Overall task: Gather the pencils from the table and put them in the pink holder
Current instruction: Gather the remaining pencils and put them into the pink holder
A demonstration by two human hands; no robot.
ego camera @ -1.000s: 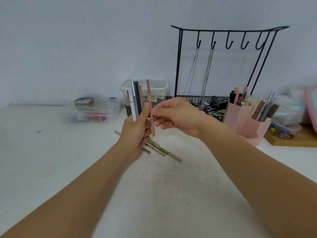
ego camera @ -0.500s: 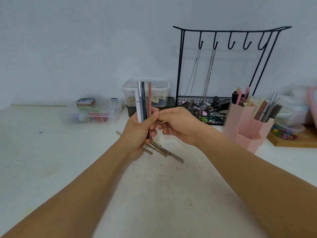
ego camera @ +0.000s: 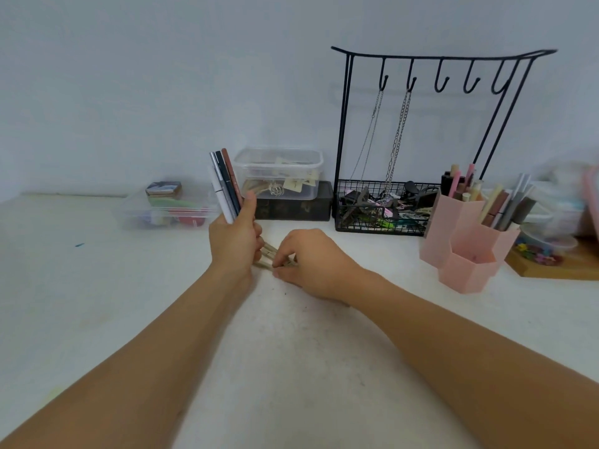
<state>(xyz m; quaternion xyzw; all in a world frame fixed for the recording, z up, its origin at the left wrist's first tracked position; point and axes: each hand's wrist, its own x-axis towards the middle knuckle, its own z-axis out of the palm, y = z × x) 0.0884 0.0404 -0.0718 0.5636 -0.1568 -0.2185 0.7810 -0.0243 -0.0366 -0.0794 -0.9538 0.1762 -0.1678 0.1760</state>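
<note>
Nearest us, our right hand lies low on the worktop, fingertips pinching the beige pencils just beside our left hand. That hand grips a bunch of pencils upright. Well off to the right hand's right stands the pink holder, already holding pencils.

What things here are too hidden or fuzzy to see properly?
- Head view: beige pencils on the table, mostly covered by both hands; number unclear.
- Right hand fingertips curl under; grip unclear.
- Far right edge: pink-rimmed object, blurred and cut off.
- Wire basket contents: too jumbled.
</note>
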